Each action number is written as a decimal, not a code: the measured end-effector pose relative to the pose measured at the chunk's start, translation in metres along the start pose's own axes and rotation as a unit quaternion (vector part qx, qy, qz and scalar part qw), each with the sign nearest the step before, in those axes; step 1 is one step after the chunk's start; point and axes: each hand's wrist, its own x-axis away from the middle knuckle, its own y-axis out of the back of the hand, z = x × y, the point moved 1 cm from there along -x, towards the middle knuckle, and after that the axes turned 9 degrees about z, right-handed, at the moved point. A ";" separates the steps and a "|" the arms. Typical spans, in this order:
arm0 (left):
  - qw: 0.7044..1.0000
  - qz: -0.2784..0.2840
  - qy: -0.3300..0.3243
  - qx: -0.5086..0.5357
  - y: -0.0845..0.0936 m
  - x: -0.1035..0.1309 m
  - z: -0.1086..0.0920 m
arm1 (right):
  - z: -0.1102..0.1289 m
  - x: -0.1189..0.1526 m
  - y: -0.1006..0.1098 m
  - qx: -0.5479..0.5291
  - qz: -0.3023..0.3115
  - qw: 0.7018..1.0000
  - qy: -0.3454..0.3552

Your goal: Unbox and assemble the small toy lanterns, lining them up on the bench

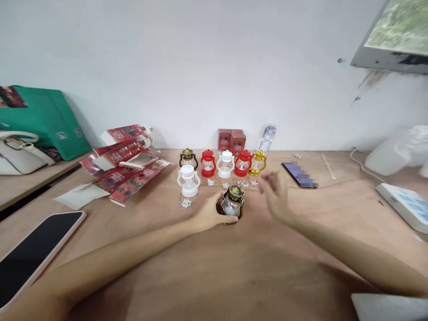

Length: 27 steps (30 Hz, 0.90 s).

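My left hand (214,211) is wrapped round a small bronze-coloured lantern (233,204) with a clear middle, upright above the table. To its right my right hand (274,194) is raised, apart from the lantern and blurred, its fingers bent; I cannot tell what is in them. Behind stand a bronze lantern (188,158), a red lantern (208,163), a white lantern (226,164), another red lantern (243,163) and a gold lantern (257,163). A second white lantern (188,180) is in front at the left. Small white pieces (186,203) lie before several of them.
Opened red boxes (132,156) are heaped at the left, and upright red boxes (231,141) stand by the wall near a water bottle (268,137). One phone (300,175) lies right, another phone (36,254) near left. A white device (404,206) sits far right.
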 end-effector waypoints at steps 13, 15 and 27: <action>0.998 -0.043 -0.012 -0.049 0.004 0.003 -0.009 | -0.005 0.038 -0.059 -0.184 0.096 0.970 -0.124; 0.996 -0.052 -0.002 -0.073 0.003 0.004 -0.011 | -0.007 0.040 -0.057 -0.177 0.056 0.976 -0.115; 0.971 -0.010 -0.093 -0.218 -0.001 0.018 -0.016 | -0.007 0.037 -0.058 -0.223 0.270 0.930 -0.113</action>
